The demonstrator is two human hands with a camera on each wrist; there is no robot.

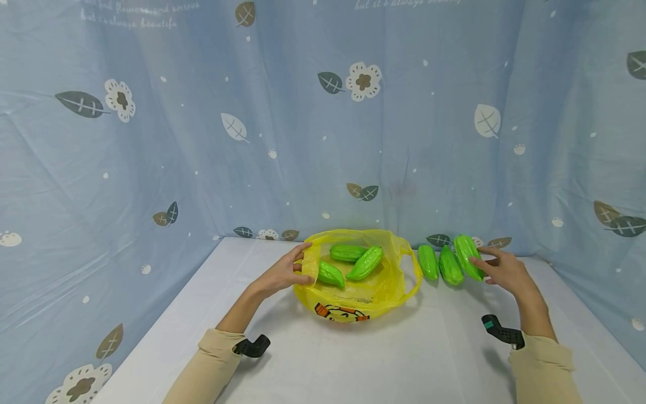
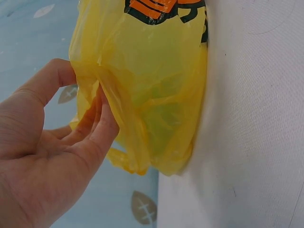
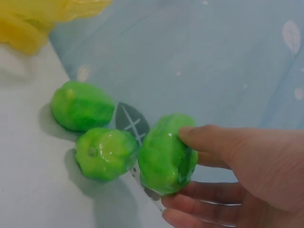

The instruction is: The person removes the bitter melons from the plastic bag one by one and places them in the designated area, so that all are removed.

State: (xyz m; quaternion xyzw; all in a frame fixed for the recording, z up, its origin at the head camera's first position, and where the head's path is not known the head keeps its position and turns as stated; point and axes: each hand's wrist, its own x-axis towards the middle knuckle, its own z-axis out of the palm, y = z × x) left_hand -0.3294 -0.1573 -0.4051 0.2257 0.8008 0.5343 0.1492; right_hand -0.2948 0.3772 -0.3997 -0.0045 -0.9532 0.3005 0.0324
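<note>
A yellow plastic bag (image 1: 393, 294) with an orange and black print sits with its mouth wide. My left hand (image 1: 284, 274) grips its left rim; in the left wrist view, thumb and fingers (image 2: 102, 126) go to either side of the thin film. Inside lie three glossy green bitter melons, one (image 1: 367, 264) resting askew beside the others. To the right of the bag, my right hand (image 1: 507, 272) holds another bitter melon (image 3: 166, 154) between thumb and fingers. Close beside that one lie two more, a nearer bitter melon (image 3: 102, 154) and a farther bitter melon (image 3: 80, 105).
The white table (image 1: 323, 365) ends at the back against a blue curtain (image 1: 303, 140) printed with leaves and flowers. The bag's looped right handle (image 1: 416, 275) reaches close to the melons on the table. Black wrist mounts (image 1: 252, 346) project inward from both sleeves.
</note>
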